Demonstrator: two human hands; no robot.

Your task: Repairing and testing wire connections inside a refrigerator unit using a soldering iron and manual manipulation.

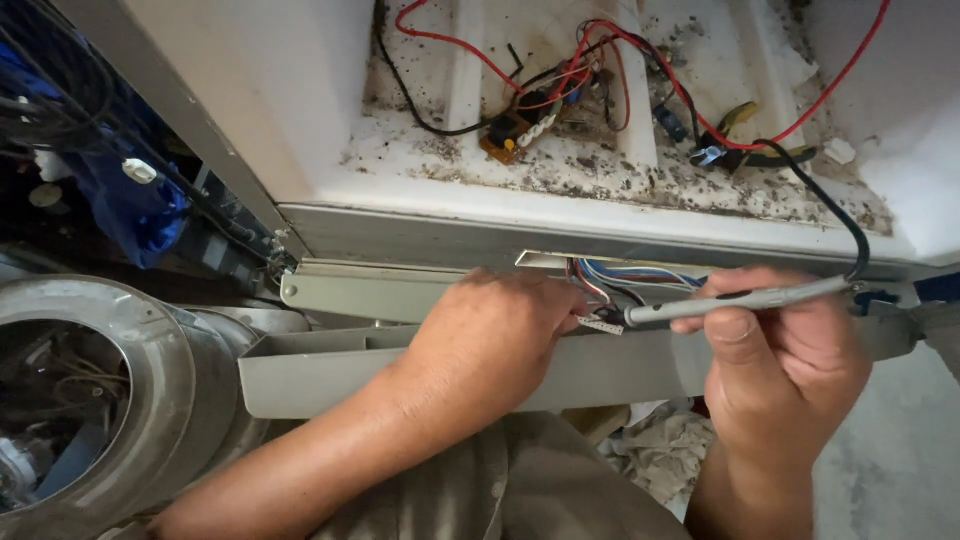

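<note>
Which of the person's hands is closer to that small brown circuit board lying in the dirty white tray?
Left. The left hand lies almost straight below the circuit board; the right hand, holding a grey probe, sits farther off, below and to its right.

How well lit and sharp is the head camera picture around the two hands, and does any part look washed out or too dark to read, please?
Head view: the left hand and right hand are evenly lit and fairly sharp, as is the grey probe; the white casing at upper right is washed out; the blue cloth area at upper left sinks into shadow; straight edges bow towards the frame's borders.
</note>
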